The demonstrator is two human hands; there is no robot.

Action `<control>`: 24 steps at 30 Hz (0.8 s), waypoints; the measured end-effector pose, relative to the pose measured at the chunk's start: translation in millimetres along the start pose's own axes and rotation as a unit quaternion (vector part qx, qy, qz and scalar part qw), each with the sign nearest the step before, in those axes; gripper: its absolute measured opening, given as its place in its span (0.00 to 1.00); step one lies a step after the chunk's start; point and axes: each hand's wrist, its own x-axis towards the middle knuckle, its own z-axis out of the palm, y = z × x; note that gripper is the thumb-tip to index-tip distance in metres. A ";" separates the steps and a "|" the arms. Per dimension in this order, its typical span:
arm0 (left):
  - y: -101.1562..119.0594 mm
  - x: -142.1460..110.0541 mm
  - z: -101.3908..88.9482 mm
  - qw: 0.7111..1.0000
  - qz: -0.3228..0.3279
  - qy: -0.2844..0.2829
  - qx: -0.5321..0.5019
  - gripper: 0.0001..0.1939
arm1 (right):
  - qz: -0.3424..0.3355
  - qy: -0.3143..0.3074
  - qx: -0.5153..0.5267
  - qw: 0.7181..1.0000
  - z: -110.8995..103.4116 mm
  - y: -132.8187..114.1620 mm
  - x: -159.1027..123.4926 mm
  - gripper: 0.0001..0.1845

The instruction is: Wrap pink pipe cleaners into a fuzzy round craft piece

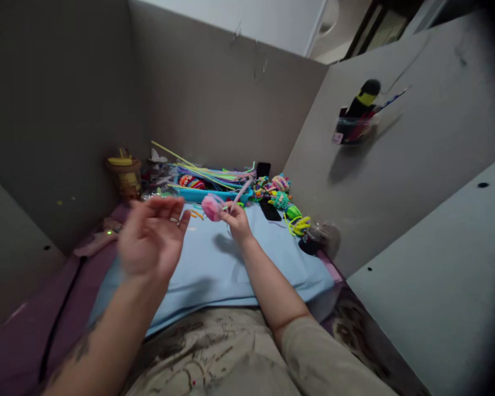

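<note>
Just in front of the turquoise tray point(229, 196), a pink fuzzy ball point(211, 207) was held up over the light blue cloth point(235, 283) by the right hand point(236, 221). That hand's thumb and fingers were closed together at the ball's right side — a pinch rather than a fist, though exactly what lay between the fingertips was too small to tell. A lilac pipe cleaner point(243, 191) rose from beside the grip toward the tray's right end; whether it joined the ball could not be made out. Nearer than the tray and to its left, the blurred left hand point(150, 236) was palm up, its fingers loosely extended and slightly bent, with nothing visible in it.

The ball looked light and soft, likely to squash and lose its fluff under a hard squeeze, but hardly slippery. The pipe cleaner seemed pliable, probably wire-cored, so it should bend readily and keep its bend — a sharp kink would be hard to undo. The safest hold seemed to be a light fingertip pinch at the ball's edge, sparing the fuzz. Within the tray lay bundled pipe cleaners point(226, 175).
</note>
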 end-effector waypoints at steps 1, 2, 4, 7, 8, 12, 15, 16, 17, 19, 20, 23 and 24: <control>-3.9 8.9 0.0 1.000 -0.029 0.009 0.000 0.15 | -0.073 -0.047 -0.101 0.991 1.0 -9.0 0.4 0.07; -9.8 17.7 -1.9 0.997 -0.073 0.023 0.001 0.16 | -0.140 -0.084 -0.190 0.968 2.8 -17.1 -0.3 0.06; -25.6 33.3 -11.8 0.981 -0.186 0.060 0.000 0.21 | -0.220 -0.138 -0.325 0.909 8.6 -27.9 -4.7 0.03; -49.2 47.1 -36.8 0.971 -0.216 0.107 -0.003 0.23 | -0.283 -0.179 -0.400 0.853 19.0 -26.6 -16.5 0.04; -55.1 49.1 -45.7 0.970 -0.215 0.107 -0.021 0.23 | -0.298 -0.173 -0.408 0.845 22.2 -22.7 -20.9 0.04; -66.6 51.7 -75.7 0.951 -0.287 0.071 -0.087 0.33 | -0.318 -0.132 -0.413 0.843 30.5 -6.3 -36.0 0.06; -67.7 52.8 -88.3 0.955 -0.267 0.090 -0.095 0.30 | -0.314 -0.103 -0.410 0.850 29.8 -3.0 -42.6 0.18; -67.7 52.8 -90.1 0.957 -0.255 0.096 -0.096 0.29 | -0.313 -0.082 -0.404 0.855 27.9 -3.1 -44.0 0.21; -67.6 52.4 -90.7 0.961 -0.242 0.093 -0.099 0.27 | -0.309 -0.056 -0.398 0.862 25.4 -3.2 -44.9 0.22; -67.5 50.9 -89.1 0.967 -0.220 0.076 -0.103 0.24 | -0.286 0.006 -0.382 0.879 18.7 -2.2 -45.7 0.20; -67.4 50.1 -87.4 0.969 -0.212 0.064 -0.107 0.22 | -0.268 0.037 -0.373 0.887 15.1 -1.0 -45.7 0.18; -67.2 48.8 -83.7 0.969 -0.207 0.056 -0.122 0.19 | -0.227 0.097 -0.349 0.904 6.9 2.8 -46.1 0.13; -67.0 49.1 -83.8 0.968 -0.211 0.059 -0.125 0.18 | -0.232 0.095 -0.347 0.904 5.9 3.4 -46.9 0.12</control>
